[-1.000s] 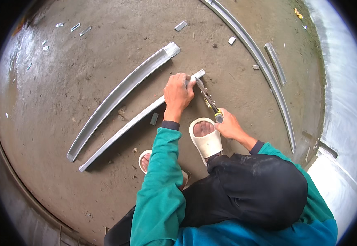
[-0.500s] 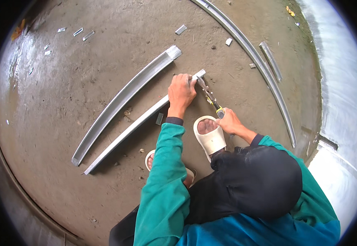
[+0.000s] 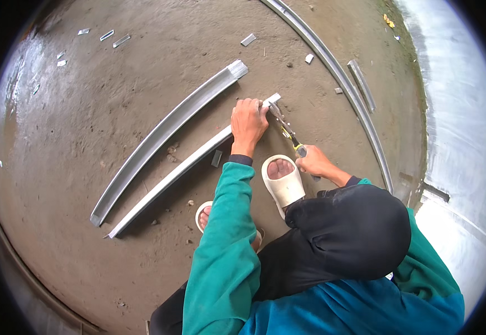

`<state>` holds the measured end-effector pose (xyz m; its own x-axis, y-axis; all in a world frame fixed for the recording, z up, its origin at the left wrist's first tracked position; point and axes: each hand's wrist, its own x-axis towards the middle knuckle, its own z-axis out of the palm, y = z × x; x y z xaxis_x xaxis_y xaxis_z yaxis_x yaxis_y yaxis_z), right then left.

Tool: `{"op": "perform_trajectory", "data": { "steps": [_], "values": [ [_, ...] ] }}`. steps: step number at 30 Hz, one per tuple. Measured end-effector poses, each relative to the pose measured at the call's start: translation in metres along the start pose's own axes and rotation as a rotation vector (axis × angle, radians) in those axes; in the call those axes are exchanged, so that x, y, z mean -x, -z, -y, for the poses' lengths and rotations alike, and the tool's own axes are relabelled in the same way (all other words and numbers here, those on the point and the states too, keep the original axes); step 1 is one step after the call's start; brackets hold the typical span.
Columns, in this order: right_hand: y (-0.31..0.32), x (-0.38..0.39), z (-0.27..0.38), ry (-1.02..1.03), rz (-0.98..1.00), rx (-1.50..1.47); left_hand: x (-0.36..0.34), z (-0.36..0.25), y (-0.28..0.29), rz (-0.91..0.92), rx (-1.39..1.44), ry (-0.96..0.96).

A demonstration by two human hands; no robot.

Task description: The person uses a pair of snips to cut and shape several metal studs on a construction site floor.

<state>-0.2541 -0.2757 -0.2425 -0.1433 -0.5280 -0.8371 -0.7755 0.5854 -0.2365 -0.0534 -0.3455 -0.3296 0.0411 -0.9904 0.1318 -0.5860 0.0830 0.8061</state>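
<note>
My left hand (image 3: 248,124) is closed around a long, light grey metal channel (image 3: 171,180) near its far end, with the thumb toward the right. My right hand (image 3: 314,162) grips the handles of a pair of tin snips (image 3: 285,132), which show black and yellow. The jaws of the snips meet the channel just beyond my left thumb; exactly how far they bite in is too small to make out. To the left, roughly alongside, a second, wider metal channel (image 3: 165,134) lies on the floor with its hollow side up.
A long metal channel (image 3: 332,61) runs along the right, beside a short offcut (image 3: 361,85). Small metal scraps (image 3: 248,39) are scattered over the wet, muddy concrete floor (image 3: 114,100). My sandalled foot (image 3: 284,181) is close below the snips. A pale wall (image 3: 461,111) rises at the right.
The view has shifted slightly. Both hands keep their grip on the channel and the snips, with the jaws at about the same place on the channel.
</note>
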Motion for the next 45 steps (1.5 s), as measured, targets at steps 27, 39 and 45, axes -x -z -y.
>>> {"op": "perform_trajectory", "data": {
  "steps": [27,39,45],
  "values": [
    [0.0,-0.015,-0.012,0.171,-0.151,0.087,0.003,-0.002,-0.005,-0.05,-0.045,-0.13],
    [0.038,0.001,-0.017,0.136,0.352,-0.006,-0.002,0.038,0.021,0.146,-0.309,-0.048],
    [0.043,0.019,-0.057,0.245,0.215,-0.056,-0.003,0.015,0.029,0.252,-0.34,-0.123]
  ]
}}
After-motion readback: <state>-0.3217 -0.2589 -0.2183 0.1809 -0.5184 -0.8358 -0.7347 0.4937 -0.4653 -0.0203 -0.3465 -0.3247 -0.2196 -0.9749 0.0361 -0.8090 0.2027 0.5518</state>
